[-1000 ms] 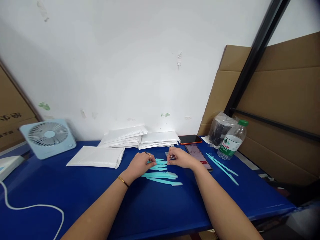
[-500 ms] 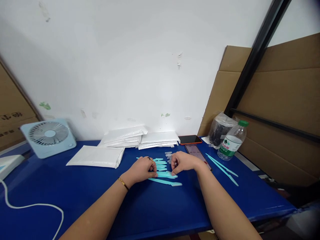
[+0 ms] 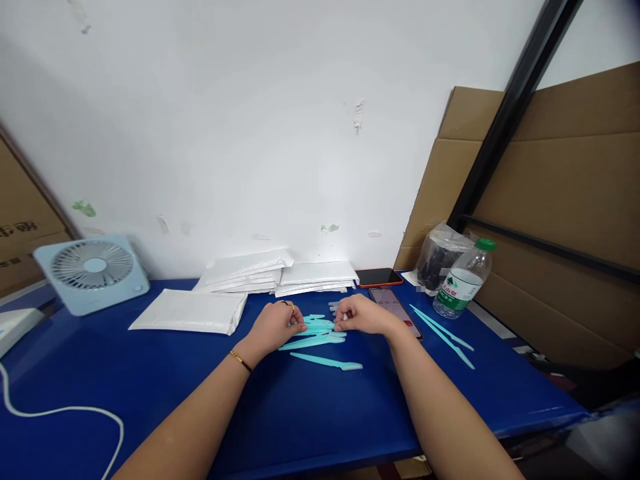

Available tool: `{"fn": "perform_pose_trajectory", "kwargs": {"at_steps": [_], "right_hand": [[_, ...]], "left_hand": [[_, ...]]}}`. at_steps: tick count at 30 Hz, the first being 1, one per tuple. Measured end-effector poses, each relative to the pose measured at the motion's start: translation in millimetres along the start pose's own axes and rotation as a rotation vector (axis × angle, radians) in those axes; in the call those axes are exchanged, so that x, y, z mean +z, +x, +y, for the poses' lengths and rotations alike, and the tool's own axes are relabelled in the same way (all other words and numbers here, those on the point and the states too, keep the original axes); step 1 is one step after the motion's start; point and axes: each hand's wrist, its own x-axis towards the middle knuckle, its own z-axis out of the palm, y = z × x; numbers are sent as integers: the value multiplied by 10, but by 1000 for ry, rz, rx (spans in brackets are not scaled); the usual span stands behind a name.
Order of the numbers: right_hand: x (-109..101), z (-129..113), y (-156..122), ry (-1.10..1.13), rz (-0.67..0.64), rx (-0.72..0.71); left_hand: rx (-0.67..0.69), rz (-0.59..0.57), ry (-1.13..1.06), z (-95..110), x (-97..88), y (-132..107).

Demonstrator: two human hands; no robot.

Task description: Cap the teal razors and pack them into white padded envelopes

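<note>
My left hand [image 3: 275, 325], with a ring and a bracelet, pinches the left end of a turquoise eyebrow razor [image 3: 319, 327]. At its other end the fingertips of my right hand [image 3: 364, 315] are closed on it. Beneath and around it lie several similar razors in a loose row; my fingers partly cover them. Nearer to me, a single eyebrow razor [image 3: 326, 361] rests apart on the blue table. Small clear pieces [image 3: 333, 306] lie just behind my right hand, mostly hidden by it.
Two razors [image 3: 444, 335] lie at the right, by a water bottle [image 3: 459, 283]. Two phones, one a dark phone [image 3: 381, 277] and one a lit phone [image 3: 395, 305], lie behind my right hand. White packets [image 3: 240, 272] line the wall. A blue fan [image 3: 93, 273] stands at the left.
Both hands have moved away from me, from the nearer razors to those farther back in the row. The razors they held earlier now lie on the table.
</note>
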Motion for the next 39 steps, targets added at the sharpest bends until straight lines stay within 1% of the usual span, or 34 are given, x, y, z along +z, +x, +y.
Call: {"fn": "perform_pose_trajectory", "kwargs": {"at_steps": [4,5,7,9,11,15,17,19,22,24,25,26,29,31,36,37,39], "right_hand": [[-2,107,15,-20,135,139],[-6,124,13,-29,155,159],[-13,130,7,-43,164,157],[-16,102,-2,-35,141,124],[-11,58,-10,-15,76,76],[30,-4,4,-47,-97,5],[50,-3,20,-60,-106,-12],[51,18,29,-56,-57,-6],[14,74,19,-62,96,87],[-19,106,0,-76,179,168],[-30,115,-10,-80,185,187],[-36,118,-18,-80,159,187],[-5,97,-21,-82,-30,124],[47,75,-3,-101,-125,94],[126,43,29,-113,-177,80],[119,42,25,-110,-180,73],[89,50,11,-100,-164,66]], "left_hand": [[-99,25,7,-69,1,5],[-99,31,-4,-71,2,-1],[-38,16,-33,-41,11,-20],[56,-39,-35,22,34,-44],[108,-96,-3,86,64,-60],[88,-107,30,128,100,-48],[76,-77,14,100,86,-27],[40,-28,21,54,53,-10],[-40,49,64,-7,-5,-4],[-66,61,64,-14,-25,-11],[-57,48,55,-4,-25,-15],[-33,26,48,15,-19,-20],[67,-41,70,96,28,-31],[94,-63,95,142,66,-36],[63,-132,62,159,91,-42],[64,-134,64,144,79,-41],[58,-103,93,98,41,-35]]}}
